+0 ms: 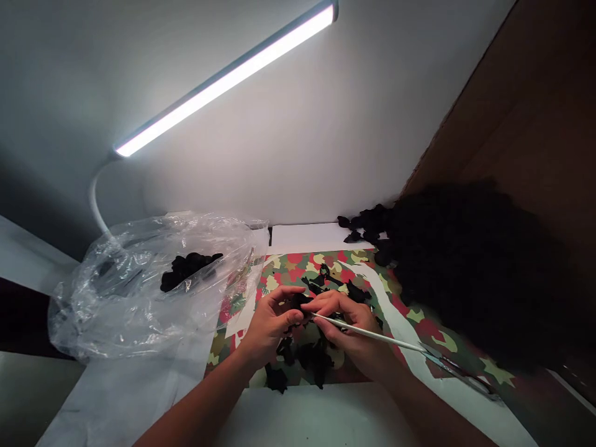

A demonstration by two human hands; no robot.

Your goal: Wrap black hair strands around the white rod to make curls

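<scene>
Head view: black piece [302, 302] held above patterned sheet [282, 273], towards 6 o'clock of view.
Left hand [270, 320]: thumb and fingers slightly parted, gripping black piece.
Right hand [347, 310]: fingers pinched around white stick [372, 332].
Black pile [465, 273]: 3 o'clock from black piece.
Plastic bag [130, 316]: 9 o'clock.

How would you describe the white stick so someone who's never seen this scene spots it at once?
Below the lit lamp, find the camouflage-patterned sheet. Over it, the right hand grips the white stick, which slants down to the right. Its thin, straight, pale length sets it apart from the ragged black pieces nearby.
</scene>
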